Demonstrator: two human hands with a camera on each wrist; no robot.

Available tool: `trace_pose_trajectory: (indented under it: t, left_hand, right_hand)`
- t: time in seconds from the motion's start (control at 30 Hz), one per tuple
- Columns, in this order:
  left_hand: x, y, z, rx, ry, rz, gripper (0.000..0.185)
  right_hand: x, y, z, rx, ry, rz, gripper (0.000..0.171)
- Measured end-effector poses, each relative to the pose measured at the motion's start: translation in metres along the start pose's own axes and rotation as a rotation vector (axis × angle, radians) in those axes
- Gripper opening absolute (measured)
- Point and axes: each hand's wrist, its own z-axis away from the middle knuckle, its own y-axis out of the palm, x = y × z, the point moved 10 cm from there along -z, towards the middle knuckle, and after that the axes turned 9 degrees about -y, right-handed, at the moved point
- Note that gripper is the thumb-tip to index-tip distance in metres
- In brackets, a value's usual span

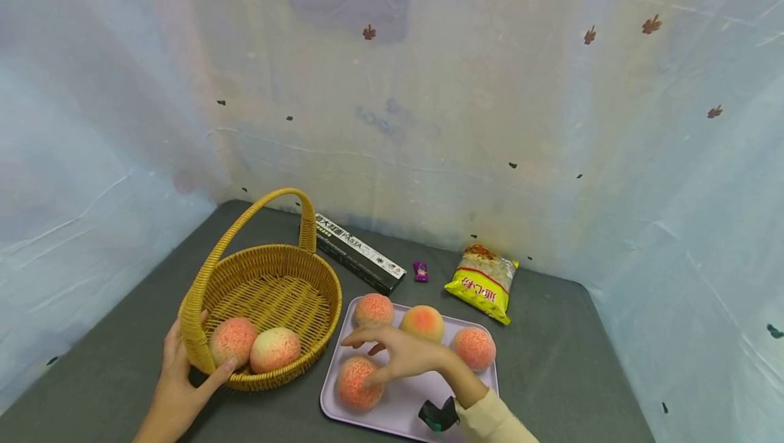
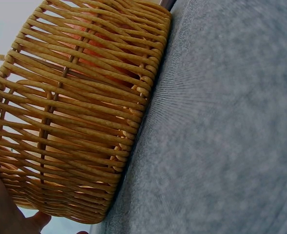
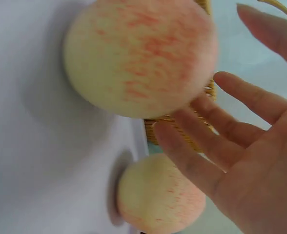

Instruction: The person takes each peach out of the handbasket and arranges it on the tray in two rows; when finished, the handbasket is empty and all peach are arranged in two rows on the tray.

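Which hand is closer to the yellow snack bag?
The right. The right hand reaches over the peaches on the tray, nearer the snack bag. The left hand holds the basket rim, farther away.

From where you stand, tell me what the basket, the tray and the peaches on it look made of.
Basket: woven wicker or rattan, honey-yellow; the strands show plainly in the left wrist view.
Tray: likely plastic, smooth matte lilac, rounded corners.
Peaches: probably foam or plastic replicas; the speckled blush looks too uniform, but I cannot be sure.
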Motion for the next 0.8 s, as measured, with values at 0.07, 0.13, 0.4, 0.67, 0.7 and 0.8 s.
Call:
trace_pose_trajectory:
  t: [0.07, 0.13, 0.4, 0.67, 0.7, 0.8]
  left_hand:
    - [0.0, 0.0, 0.001, -0.002, 0.004, -0.001, 0.091]
    - [-0.001, 0.0, 0.001, -0.004, 0.002, -0.005, 0.091]
    - [0.0, -0.001, 0.0, -0.002, -0.007, -0.002, 0.09]
    - [0.001, -0.001, 0.0, -0.011, 0.005, -0.007, 0.09]
    - [0.001, -0.001, 0.0, -0.012, 0.005, -0.007, 0.089]
    - [0.001, -0.001, 0.0, -0.015, 0.008, -0.006, 0.089]
  right_hand:
    - [0.002, -0.006, 0.0, -0.029, 0.002, -0.023, 0.058]
    - [0.005, -0.013, -0.001, -0.061, -0.009, -0.048, 0.055]
    - [0.02, -0.033, -0.013, -0.223, -0.095, -0.185, 0.047]
    - [0.032, -0.04, -0.032, -0.244, -0.145, -0.171, 0.045]
    - [0.032, -0.041, -0.034, -0.241, -0.147, -0.171, 0.044]
    - [0.034, -0.041, -0.042, -0.217, -0.15, -0.149, 0.045]
